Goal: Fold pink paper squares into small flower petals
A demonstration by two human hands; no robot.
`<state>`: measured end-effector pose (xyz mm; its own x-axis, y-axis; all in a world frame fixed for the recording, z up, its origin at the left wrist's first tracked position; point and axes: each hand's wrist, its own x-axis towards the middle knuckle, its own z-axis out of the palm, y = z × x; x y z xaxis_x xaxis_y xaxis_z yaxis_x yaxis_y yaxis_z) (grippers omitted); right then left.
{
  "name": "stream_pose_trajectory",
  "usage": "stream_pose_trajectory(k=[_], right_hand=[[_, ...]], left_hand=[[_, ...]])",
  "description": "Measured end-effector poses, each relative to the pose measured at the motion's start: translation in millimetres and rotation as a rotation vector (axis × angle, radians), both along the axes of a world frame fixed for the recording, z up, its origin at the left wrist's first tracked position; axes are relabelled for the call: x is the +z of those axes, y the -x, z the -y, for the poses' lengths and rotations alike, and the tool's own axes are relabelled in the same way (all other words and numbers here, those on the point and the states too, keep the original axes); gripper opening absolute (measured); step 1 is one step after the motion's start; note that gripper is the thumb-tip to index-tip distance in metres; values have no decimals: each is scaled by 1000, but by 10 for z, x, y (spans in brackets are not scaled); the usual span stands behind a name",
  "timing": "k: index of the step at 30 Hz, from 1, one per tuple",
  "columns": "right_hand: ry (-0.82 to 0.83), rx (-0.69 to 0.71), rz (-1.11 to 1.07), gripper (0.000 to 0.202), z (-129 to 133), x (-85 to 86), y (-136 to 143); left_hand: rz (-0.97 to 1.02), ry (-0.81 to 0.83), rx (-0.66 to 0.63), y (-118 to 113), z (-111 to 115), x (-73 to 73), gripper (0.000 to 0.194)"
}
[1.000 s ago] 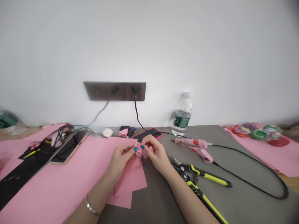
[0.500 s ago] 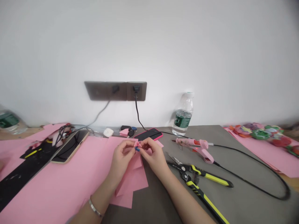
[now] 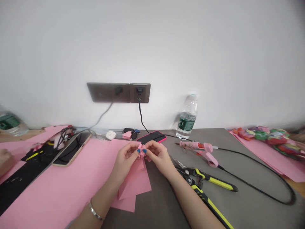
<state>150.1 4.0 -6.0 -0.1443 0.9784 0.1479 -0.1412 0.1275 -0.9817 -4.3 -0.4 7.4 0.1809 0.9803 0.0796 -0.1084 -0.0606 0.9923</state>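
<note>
Between both sets of fingertips is a small folded pink paper flower (image 3: pixel 141 150), its pleats spread like petals. My left hand (image 3: pixel 126 159) pinches its left side, the thumb in front. From the other side my right hand (image 3: pixel 158 157) pinches it too, thumb and fingers closed on the paper. Loose pink paper sheets (image 3: pixel 137 184) lie under and in front of my hands. Just behind my fingers rests a phone with a pink edge (image 3: pixel 152 137).
To the right lie a pink glue gun (image 3: pixel 197 147) with a looping cable and yellow-black pliers (image 3: pixel 214 180). A water bottle (image 3: pixel 187 119) stands by the wall. Left are another phone (image 3: pixel 72 149) and another person's hand (image 3: pixel 5 161). Colourful crafted flowers (image 3: pixel 276 136) sit far right.
The pink paper between my fingers has turned and fanned out, showing more petal-like folds. Both thumbs are now apart on its front. The other person's hand has come further into view at left.
</note>
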Motion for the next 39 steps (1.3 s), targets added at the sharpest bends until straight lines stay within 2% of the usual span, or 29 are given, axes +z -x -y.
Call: stream_pose_trajectory(k=[5,13,19,26,30,33,39], right_hand=[[1,-25,17,35,-4,-7,-9],[-29,23,49,31,-25,-33,-46],[-72,71,147,29,5,21,-95],[-94,60,136,31,19,20,-58],[-150,23,143,20,22,11,-72],[-246,-10,227,10,25,32,-103],[-308,-11,279,7,35,56,-135]], left_hand=[[-29,4,-10,6,-12,-35,20],[-80,21,22,31,-24,-57,20],[-112,16,-53,33,-13,-48,13],[-95,10,-55,18,-4,-44,19],[-99,11,-20,17,-4,-40,19],[-81,13,-1,22,-7,-39,19],[-64,51,-15,28,-2,-8,18]])
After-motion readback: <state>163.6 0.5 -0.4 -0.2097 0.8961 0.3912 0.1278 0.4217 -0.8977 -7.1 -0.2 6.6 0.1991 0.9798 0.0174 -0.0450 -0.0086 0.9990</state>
